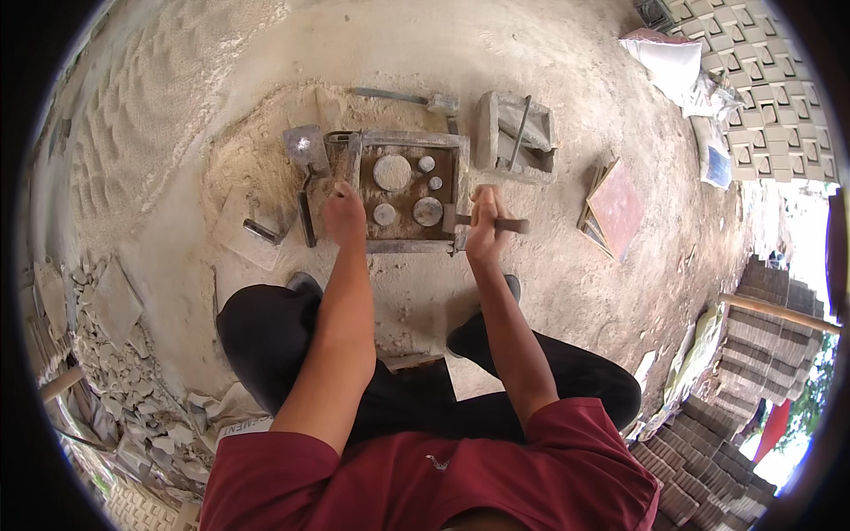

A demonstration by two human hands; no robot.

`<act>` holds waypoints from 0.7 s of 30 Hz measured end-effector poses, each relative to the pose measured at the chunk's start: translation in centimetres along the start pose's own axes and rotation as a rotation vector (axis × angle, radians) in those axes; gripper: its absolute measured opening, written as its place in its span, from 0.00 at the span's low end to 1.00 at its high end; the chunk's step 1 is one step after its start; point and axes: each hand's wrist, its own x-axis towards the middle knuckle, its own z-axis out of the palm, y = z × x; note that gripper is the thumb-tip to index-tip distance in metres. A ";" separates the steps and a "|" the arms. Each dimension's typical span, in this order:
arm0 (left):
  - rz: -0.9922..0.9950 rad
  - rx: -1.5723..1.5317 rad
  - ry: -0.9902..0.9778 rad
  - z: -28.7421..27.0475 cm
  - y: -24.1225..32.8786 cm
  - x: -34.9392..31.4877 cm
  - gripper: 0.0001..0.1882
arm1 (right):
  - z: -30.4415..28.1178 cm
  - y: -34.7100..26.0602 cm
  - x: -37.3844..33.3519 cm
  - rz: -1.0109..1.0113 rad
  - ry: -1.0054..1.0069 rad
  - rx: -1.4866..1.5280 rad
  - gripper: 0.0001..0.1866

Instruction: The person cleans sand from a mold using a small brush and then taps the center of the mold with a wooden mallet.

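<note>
On the ground in front of me lies a rectangular mould frame [412, 139] with dusty bars round its sides. Round discs of different sizes sit inside it, among them a large pale disc [392, 173] and a smaller one [428, 211]. My right hand [485, 227] is closed round the handle of a hammer [512, 225], whose head rests at or just above the frame's right side. At the frame's left side my left hand [344, 212] is curled closed; what its fingers hold, if anything, is hidden.
A trowel [306, 149] lies left of the frame, and a long-handled tool [390, 95] lies behind it. To the right stand a grey box mould [486, 133] and a reddish square board [617, 209]. Broken rubble [142, 372] fills the lower left; stacked tiles [699, 456] stand lower right.
</note>
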 end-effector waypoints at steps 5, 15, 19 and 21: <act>0.016 -0.074 0.051 -0.1 1.2 -0.7 0.31 | 1.5 0.9 3.1 0.124 0.025 0.183 0.17; 0.056 0.023 0.115 0.2 1.1 -1.1 0.31 | 3.9 1.2 8.0 0.019 -0.082 0.015 0.21; 0.059 0.017 0.112 0.4 0.6 -0.5 0.31 | 4.7 -0.3 9.5 -0.115 0.026 0.093 0.22; 0.087 0.015 0.120 0.5 0.6 -0.5 0.31 | 5.0 1.4 10.4 -0.162 0.000 -0.022 0.23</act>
